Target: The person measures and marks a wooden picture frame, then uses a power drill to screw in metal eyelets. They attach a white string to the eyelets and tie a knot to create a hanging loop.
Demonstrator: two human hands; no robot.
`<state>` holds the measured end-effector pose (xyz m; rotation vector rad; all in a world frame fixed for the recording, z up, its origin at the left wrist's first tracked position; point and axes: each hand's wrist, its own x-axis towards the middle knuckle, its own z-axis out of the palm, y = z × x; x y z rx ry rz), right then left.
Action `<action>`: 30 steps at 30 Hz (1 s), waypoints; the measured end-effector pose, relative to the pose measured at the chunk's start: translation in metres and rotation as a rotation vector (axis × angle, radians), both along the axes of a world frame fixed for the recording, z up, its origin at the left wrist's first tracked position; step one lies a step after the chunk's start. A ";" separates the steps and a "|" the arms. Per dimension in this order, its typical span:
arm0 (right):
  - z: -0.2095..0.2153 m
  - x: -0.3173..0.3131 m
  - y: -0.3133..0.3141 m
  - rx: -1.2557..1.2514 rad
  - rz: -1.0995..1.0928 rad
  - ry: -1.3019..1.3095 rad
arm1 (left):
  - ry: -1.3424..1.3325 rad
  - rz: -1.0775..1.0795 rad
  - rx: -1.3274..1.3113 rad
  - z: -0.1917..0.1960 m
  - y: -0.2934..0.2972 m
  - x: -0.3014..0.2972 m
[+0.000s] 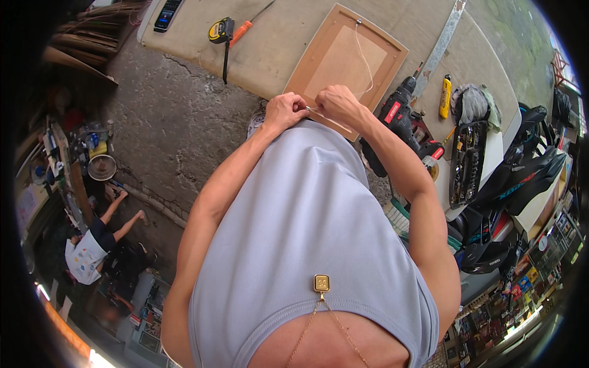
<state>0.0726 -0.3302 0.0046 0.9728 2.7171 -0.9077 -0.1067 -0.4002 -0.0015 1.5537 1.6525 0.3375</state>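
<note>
A wooden picture frame (313,55) lies back side up at the table's near edge, close in front of my body. From a small metal hanger (359,22) at its far end, a thin white cord (366,61) curves down the right side toward my hands. My left hand (285,112) is closed at the frame's near left corner, its fingertips pinching the cord. Beside it, my right hand (338,103) makes a fist over the near edge with a taut stretch of cord running to the left fingers. The cord's near fastening is hidden by my hands.
On the table (270,37) are a tape measure (221,30), orange-handled screwdriver (242,32), phone (167,15), metal straightedge (443,43), yellow utility knife (445,97), cordless drill (399,104), rag (472,104) and bit case (469,162). A motorcycle (521,178) stands right; another person (89,254) is at far left.
</note>
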 end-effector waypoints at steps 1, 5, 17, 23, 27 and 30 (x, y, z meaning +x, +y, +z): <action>-0.001 -0.002 0.001 0.027 0.016 0.007 | -0.007 0.002 0.000 -0.001 0.000 -0.001; -0.012 -0.006 0.004 0.030 0.079 0.075 | -0.009 -0.014 0.007 0.004 0.000 0.000; -0.010 -0.004 -0.004 -0.108 -0.040 0.124 | 0.214 -0.229 0.354 0.002 -0.012 0.002; 0.022 0.001 -0.002 0.134 -0.226 0.415 | -0.121 0.032 0.105 0.034 0.014 -0.002; -0.010 0.004 -0.021 -0.574 -0.544 0.623 | -0.398 0.202 0.013 0.035 0.036 0.000; -0.030 -0.005 -0.041 -0.840 -0.777 0.758 | -0.525 0.271 -0.057 0.017 0.039 0.003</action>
